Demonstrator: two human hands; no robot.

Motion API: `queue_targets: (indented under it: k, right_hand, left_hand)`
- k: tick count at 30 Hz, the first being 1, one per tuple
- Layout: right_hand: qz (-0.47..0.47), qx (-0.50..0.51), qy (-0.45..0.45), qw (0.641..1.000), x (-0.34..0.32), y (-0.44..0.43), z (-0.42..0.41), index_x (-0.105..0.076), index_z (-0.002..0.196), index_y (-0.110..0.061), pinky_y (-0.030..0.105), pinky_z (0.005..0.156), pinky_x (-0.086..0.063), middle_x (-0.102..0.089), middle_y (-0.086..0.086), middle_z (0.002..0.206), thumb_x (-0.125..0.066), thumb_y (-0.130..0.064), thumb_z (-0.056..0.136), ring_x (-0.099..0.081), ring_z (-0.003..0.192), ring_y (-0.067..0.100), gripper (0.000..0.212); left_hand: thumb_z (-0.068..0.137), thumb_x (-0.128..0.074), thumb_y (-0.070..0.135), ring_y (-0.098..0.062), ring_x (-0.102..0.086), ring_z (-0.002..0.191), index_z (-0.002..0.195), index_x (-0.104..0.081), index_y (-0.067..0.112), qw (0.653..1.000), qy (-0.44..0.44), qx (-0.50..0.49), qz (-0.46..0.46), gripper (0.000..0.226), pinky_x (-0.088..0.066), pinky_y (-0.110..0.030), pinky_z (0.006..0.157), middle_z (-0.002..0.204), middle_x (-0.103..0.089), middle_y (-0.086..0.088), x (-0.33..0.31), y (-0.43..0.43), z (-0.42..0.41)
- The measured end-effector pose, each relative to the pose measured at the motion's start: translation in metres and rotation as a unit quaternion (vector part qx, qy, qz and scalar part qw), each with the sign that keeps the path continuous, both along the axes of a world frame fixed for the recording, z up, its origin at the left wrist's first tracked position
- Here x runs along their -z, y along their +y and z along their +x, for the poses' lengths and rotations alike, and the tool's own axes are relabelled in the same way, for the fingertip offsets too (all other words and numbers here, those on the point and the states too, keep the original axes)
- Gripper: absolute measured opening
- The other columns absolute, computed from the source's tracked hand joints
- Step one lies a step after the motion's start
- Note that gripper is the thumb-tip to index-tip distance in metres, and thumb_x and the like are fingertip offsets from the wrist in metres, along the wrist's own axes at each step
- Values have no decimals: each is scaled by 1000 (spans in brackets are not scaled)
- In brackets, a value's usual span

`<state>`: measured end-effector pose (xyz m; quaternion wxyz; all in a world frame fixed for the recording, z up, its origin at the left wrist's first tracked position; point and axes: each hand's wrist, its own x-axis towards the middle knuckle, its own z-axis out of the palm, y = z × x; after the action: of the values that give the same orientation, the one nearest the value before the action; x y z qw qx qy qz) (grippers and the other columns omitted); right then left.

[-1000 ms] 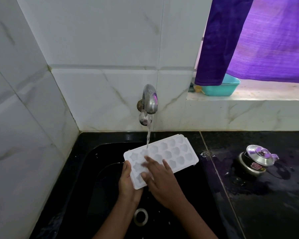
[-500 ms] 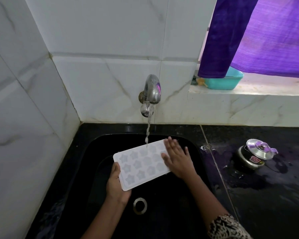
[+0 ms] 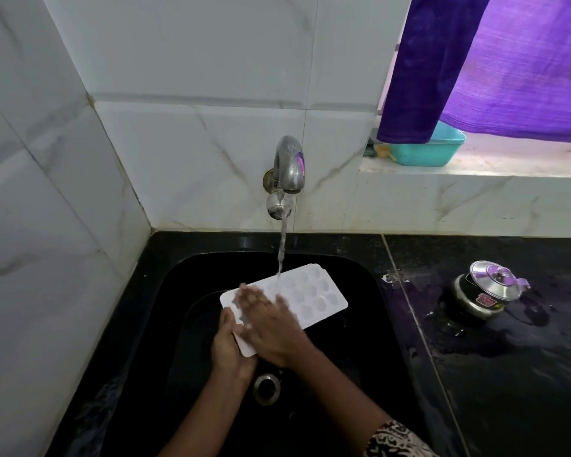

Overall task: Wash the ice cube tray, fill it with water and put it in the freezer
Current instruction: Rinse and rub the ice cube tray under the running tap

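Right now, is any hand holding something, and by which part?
The left hand grips the white ice cube tray by its near short end; the right hand rests flat on top of it, holding nothing.

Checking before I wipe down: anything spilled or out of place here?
Water lies in patches on the black counter around the lidded steel pot, right of the sink. Otherwise nothing: the ice cube tray is simply being washed.

White ice cube tray (image 3: 314,293), moulded cells facing up, tilted over the black sink, under running tap water
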<state>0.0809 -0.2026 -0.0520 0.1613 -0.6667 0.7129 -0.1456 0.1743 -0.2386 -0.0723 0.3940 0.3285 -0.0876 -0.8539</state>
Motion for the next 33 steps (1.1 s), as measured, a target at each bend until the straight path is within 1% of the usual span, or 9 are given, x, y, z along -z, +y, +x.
queue_targets:
  k: [3, 8, 12, 16, 19, 25, 28, 31, 33]
  right_hand:
    - [35, 104, 36, 993, 6, 9, -59, 3, 151, -21, 46, 115, 4, 9, -4, 159, -22, -51, 99, 8, 146, 12, 65]
    - [88, 209, 23, 974, 16, 11, -75, 6, 151, -12, 43, 115, 7, 13, 3, 159, -21, -53, 99, 11, 146, 16, 71]
    - [29, 111, -31, 993, 18, 1, 6, 1, 151, -8, 45, 117, 4, 7, 9, 159, -29, -49, 98, 7, 147, 21, 73]
    - [32, 1, -68, 997, 14, 2, 34, -6, 152, -16, 40, 118, 7, 4, 0, 160, -26, -40, 101, 10, 145, 10, 60]
    - [15, -26, 3, 1000, 14, 4, 8, -5, 151, -28, 45, 114, 3, 3, -6, 160, -26, -44, 101, 5, 146, 10, 57]
    - [130, 208, 25, 969, 22, 21, -88, 8, 150, -29, 51, 113, 7, 20, -1, 157, -19, -51, 100, 16, 145, 17, 61]
    - [147, 267, -92, 948, 13, 24, -114, -7, 152, -13, 43, 115, -13, -5, 11, 159, -31, -46, 100, -8, 146, 28, 66]
    - [119, 256, -249, 927, -2, 27, -114, -47, 135, -7, 34, 102, -39, -52, 17, 136, -46, -27, 99, -51, 122, 29, 42]
    - [76, 267, -282, 918, -13, 33, -112, -57, 124, -7, 34, 94, -45, -62, 13, 123, -51, -21, 97, -59, 108, 24, 31]
  left_hand:
    - [87, -47, 44, -38, -61, 113, 137, -51, 9, 1000, -1, 18, 9, 61, -54, -51, 87, 133, -58, -21, -7, 0, 8]
    - [97, -41, 39, -44, -49, 126, 142, -44, 9, 1000, -24, -8, 15, 54, -39, -62, 99, 137, -54, -23, 3, 8, 13]
    - [86, -47, 37, -26, -65, 97, 121, -56, 9, 1000, -12, -18, 9, 45, -51, -40, 90, 118, -56, -13, -4, 16, -2]
    - [104, -23, 34, -19, -54, 119, 131, -52, 14, 997, 32, -68, 33, 45, -31, -39, 113, 129, -57, -1, 6, 12, -4]
    - [102, -34, 36, -27, -70, 96, 115, -64, 10, 999, 24, -25, 39, 42, -58, -42, 85, 114, -68, -12, 6, 5, 8]
    - [101, -39, 42, -33, -73, 86, 123, -57, 17, 997, -65, -28, -18, 38, -60, -49, 61, 102, -74, -13, 13, 4, 34]
    - [98, -40, 49, -32, -73, 84, 117, -60, 16, 996, -91, -10, -9, 43, -59, -44, 57, 99, -75, -12, 18, 3, 44]
    - [97, -40, 53, -31, -73, 85, 117, -61, 16, 989, -145, 5, 2, 47, -59, -42, 60, 100, -75, -11, 28, 4, 45]
    - [98, -42, 51, -31, -72, 86, 122, -60, 13, 979, -201, 13, 5, 48, -57, -40, 63, 101, -74, -12, 38, 4, 41]
